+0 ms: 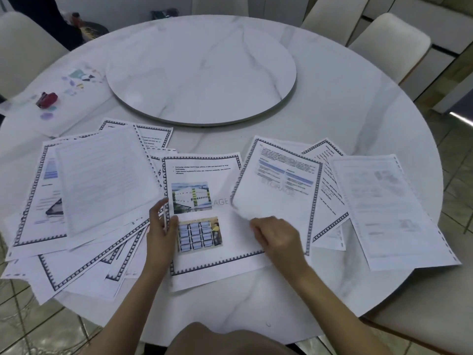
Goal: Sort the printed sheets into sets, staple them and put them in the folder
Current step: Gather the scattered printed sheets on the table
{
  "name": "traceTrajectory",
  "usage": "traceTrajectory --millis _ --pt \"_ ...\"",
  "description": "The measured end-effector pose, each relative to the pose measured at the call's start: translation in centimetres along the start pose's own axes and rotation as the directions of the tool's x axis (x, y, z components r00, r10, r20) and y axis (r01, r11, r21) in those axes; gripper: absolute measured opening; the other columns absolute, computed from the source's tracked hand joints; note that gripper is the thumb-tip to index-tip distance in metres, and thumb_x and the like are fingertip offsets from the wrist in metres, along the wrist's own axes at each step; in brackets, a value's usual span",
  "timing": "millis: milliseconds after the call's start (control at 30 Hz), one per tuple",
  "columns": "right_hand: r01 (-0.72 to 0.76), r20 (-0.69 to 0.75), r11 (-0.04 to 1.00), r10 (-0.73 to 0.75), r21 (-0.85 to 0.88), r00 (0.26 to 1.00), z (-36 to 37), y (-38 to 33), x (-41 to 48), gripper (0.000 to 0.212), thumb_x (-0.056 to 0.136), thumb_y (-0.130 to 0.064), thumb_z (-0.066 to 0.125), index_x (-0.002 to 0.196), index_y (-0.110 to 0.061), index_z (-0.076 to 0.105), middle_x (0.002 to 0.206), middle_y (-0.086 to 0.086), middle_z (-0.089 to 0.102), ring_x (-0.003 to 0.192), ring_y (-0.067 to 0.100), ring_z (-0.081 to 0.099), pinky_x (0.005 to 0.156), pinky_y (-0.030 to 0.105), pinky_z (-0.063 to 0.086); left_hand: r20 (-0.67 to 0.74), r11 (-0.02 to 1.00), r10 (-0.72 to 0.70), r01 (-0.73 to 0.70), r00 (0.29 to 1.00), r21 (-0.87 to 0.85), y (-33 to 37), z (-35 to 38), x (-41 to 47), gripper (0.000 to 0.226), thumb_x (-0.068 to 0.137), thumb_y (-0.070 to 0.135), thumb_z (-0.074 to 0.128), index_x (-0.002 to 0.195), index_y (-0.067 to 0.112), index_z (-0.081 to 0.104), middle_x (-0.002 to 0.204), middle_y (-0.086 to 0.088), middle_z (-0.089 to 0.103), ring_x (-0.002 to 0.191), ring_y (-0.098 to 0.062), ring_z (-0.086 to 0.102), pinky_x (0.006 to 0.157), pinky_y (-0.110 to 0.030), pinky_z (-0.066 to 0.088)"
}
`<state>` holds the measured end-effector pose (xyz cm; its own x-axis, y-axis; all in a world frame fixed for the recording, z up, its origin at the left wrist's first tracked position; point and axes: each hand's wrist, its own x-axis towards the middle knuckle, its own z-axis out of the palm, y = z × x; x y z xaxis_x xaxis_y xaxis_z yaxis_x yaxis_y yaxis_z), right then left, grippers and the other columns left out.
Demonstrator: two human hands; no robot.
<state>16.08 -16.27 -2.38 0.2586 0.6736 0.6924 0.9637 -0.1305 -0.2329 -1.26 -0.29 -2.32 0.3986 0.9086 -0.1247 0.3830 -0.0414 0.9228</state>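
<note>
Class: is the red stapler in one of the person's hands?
No, the red stapler lies apart at the far left, while the left hand and right hand hold printed sheets.

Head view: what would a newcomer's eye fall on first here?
Bordered printed sheets lie fanned across the near half of the round marble table. At centre, the left hand pinches the photo sheet by its left edge, and the right hand holds up the neighbouring sheet by its curled corner. A red stapler sits far left.
</note>
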Motion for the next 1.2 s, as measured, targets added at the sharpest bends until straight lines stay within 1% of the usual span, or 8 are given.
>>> traceTrajectory --millis 100,200,300,467,700,833,1033,1200 --pt "0.114 0.025 0.992 -0.115 0.049 0.993 1.2 -3.1 -0.8 0.011 0.089 -0.011 0.057 0.081 -0.011 0.064 0.065 0.002 0.063 0.053 0.019 0.053 0.048 0.028 0.037 0.012 1.0 -0.01 0.01 1.0 0.021 0.3 0.0 -0.2 0.028 0.1 0.021 0.036 0.09 0.029 0.061 0.099 0.014 0.061 0.099 -0.015 0.056 0.074 -0.008 0.039" --pt "0.198 0.048 0.977 -0.202 0.077 0.978 2.3 -5.1 -1.3 0.004 0.083 -0.008 0.065 0.085 -0.011 0.065 0.071 0.001 0.066 0.059 0.017 0.058 0.052 0.025 0.039 0.035 0.995 -0.099 0.099 0.994 0.0 0.6 0.0 -0.2 0.042 0.101 0.031 0.03 0.087 0.019 0.068 0.098 0.001 0.066 0.095 -0.019 0.058 0.086 -0.028 0.044" --pt "0.254 0.09 0.958 -0.267 0.136 0.959 2.9 -6.0 -1.9 0.014 0.085 -0.007 0.062 0.096 -0.013 0.056 0.079 0.002 0.069 0.071 0.015 0.063 0.062 0.024 0.043 0.064 0.987 -0.145 0.14 0.987 0.082 0.9 0.0 0.1 0.023 0.096 0.027 0.046 0.088 0.018 0.066 0.088 0.001 0.065 0.089 -0.019 0.058 0.074 -0.027 0.043" --pt "-0.147 0.127 0.975 0.127 0.166 0.984 1.3 -3.6 -2.3 0.022 0.096 -0.021 0.044 0.114 -0.015 0.055 0.1 0.006 0.069 0.097 0.014 0.056 0.085 0.026 0.045 0.056 0.973 -0.163 0.151 0.985 0.175 0.7 0.2 0.5 0.019 0.089 0.018 0.059 0.106 0.009 0.065 0.095 0.0 0.06 0.09 -0.019 0.055 0.08 -0.025 0.037" --pt "-0.607 0.332 0.781 0.617 -0.148 0.713 -2.3 3.7 -2.9 0.043 0.088 -0.022 0.06 0.127 -0.006 0.052 0.13 0.012 0.051 0.122 0.024 0.044 0.101 0.03 0.033 0.056 0.974 -0.164 0.152 0.985 0.168 0.3 0.0 0.6 0.02 0.09 0.019 0.058 0.107 0.01 0.065 0.099 -0.001 0.062 0.093 -0.02 0.057 0.086 -0.031 0.043" --pt "-0.629 0.407 0.74 0.664 -0.24 0.627 -3.3 5.2 -3.2 0.048 0.086 -0.025 0.062 0.128 -0.006 0.05 0.137 0.011 0.044 0.127 0.026 0.039 0.103 0.037 0.034 0.065 0.973 -0.169 0.156 0.983 0.172 0.3 0.0 0.6 0.018 0.09 0.019 0.057 0.104 0.011 0.065 0.099 -0.002 0.063 0.092 -0.021 0.057 0.084 -0.03 0.043" --pt "-0.607 0.394 0.744 0.665 -0.28 0.634 -3.2 5.7 -2.8 0.039 0.087 -0.022 0.061 0.12 -0.003 0.056 0.13 0.013 0.05 0.119 0.029 0.045 0.092 0.041 0.045 0.086 0.974 -0.182 0.167 0.98 0.154 0.2 -0.1 0.6 0.021 0.091 0.021 0.056 0.108 0.011 0.064 0.102 -0.003 0.063 0.095 -0.021 0.057 0.088 -0.033 0.044" --pt "-0.615 0.411 0.751 0.653 -0.24 0.636 -3.4 6.1 -2.7 0.036 0.088 -0.018 0.06 0.121 -0.003 0.056 0.13 0.01 0.05 0.12 0.027 0.045 0.096 0.035 0.039 0.104 0.984 -0.167 0.158 0.981 0.087 0.6 -0.3 0.6 0.013 0.093 0.018 0.052 0.105 0.016 0.058 0.102 -0.003 0.061 0.097 -0.021 0.056 0.083 -0.029 0.04"
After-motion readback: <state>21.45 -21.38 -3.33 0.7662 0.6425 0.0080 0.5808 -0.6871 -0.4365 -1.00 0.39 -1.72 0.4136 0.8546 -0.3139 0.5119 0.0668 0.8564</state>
